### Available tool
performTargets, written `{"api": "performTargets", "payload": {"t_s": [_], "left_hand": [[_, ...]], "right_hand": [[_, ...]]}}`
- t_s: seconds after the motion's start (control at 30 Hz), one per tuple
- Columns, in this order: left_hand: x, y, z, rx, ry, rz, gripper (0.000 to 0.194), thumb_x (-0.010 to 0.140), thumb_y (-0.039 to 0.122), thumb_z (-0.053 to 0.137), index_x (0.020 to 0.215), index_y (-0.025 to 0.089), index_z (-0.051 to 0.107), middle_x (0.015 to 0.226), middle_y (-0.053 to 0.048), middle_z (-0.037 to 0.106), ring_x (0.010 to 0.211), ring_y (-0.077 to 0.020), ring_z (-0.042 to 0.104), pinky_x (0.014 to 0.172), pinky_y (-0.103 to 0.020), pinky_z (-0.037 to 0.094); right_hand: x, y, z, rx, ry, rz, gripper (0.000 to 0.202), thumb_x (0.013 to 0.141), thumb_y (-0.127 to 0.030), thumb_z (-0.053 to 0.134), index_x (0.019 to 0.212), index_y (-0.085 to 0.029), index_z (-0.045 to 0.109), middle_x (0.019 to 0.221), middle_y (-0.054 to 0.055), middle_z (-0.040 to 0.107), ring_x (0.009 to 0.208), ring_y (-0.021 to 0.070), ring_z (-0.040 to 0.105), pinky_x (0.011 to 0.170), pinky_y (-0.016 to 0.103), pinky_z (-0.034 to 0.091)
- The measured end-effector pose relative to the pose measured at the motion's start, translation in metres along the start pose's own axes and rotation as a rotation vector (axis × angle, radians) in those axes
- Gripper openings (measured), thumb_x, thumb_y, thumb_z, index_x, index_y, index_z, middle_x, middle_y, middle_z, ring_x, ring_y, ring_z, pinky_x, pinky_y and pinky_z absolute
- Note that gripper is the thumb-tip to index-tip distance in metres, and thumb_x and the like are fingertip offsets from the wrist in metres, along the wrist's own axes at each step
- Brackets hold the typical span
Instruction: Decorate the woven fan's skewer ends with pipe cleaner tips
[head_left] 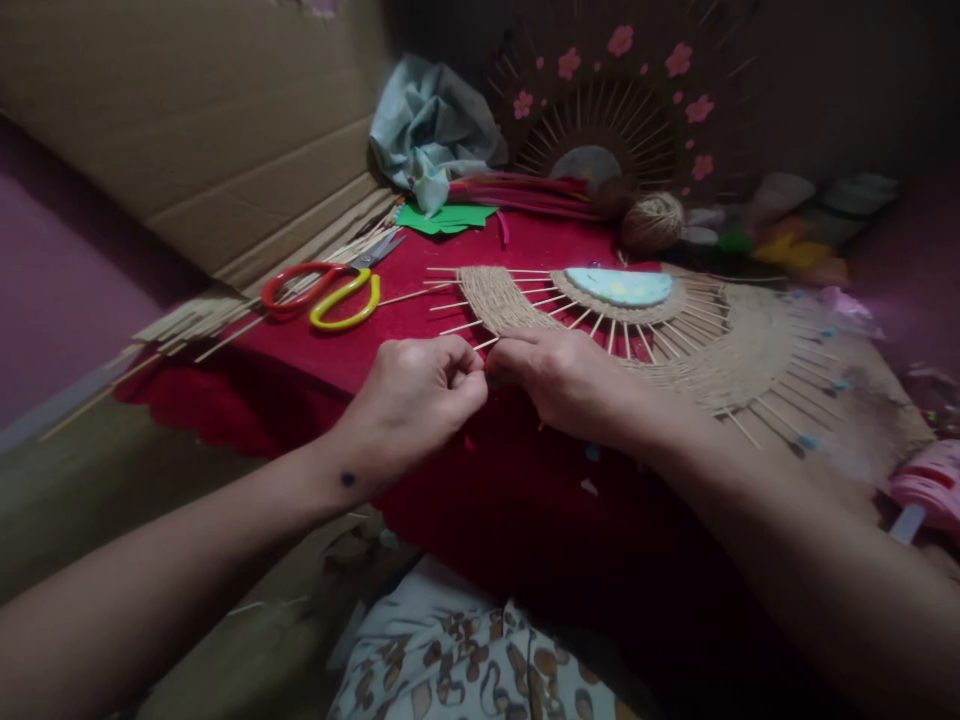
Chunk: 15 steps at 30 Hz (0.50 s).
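Observation:
A half-round fan of thin sticks [611, 335] lies on the red cloth, with a woven twine band [491, 298] threaded through its spokes. At its centre is a pale blue half-disc [619, 286]. My left hand [424, 390] is closed in a pinch at the tip of one of the fan's sticks, near the front left of the band. Right beside it, my right hand [551, 375] is closed too, its fingers at the same stick and covering part of the band. Whatever small thing lies between the fingertips is hidden.
Scissors [345, 295] with red and yellow handles lie to the left beside loose sticks [195, 325]. Behind are green paper [446, 218], a crumpled grey cloth [431, 125], a twine ball [652, 220] and a flowered fan [600, 110]. Cardboard [247, 120] leans at left.

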<state>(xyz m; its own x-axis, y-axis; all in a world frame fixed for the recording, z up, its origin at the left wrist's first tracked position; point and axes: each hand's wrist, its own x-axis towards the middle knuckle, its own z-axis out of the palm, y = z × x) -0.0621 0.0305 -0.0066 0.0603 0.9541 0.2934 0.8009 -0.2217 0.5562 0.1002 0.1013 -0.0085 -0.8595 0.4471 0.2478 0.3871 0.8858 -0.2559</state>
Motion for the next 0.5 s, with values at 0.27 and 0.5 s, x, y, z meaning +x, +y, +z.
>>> {"api": "performTargets", "payload": {"t_s": [0.27, 0.5], "left_hand": [[-0.023, 0.002, 0.022, 0.563, 0.305, 0.435, 0.024, 0.085, 0.017, 0.045, 0.066, 0.015, 0.058, 0.052, -0.001, 0.056, 0.043, -0.0109, 0.048, 0.044, -0.026, 0.030], [-0.027, 0.003, 0.024, 0.578, 0.301, 0.491, 0.026, 0.086, 0.016, 0.047, 0.060, 0.016, 0.055, 0.049, 0.000, 0.052, 0.042, -0.0107, 0.047, 0.044, -0.026, 0.033]], "right_hand": [[0.001, -0.001, 0.001, 0.010, 0.007, 0.041, 0.019, 0.072, -0.004, 0.041, 0.079, -0.015, 0.054, 0.078, 0.003, 0.052, 0.069, 0.0121, 0.044, 0.064, 0.024, 0.034], [0.002, -0.001, 0.003, -0.023, 0.001, 0.039, 0.017, 0.071, -0.006, 0.043, 0.079, -0.016, 0.053, 0.078, 0.003, 0.053, 0.068, 0.0122, 0.043, 0.061, 0.024, 0.031]]}}
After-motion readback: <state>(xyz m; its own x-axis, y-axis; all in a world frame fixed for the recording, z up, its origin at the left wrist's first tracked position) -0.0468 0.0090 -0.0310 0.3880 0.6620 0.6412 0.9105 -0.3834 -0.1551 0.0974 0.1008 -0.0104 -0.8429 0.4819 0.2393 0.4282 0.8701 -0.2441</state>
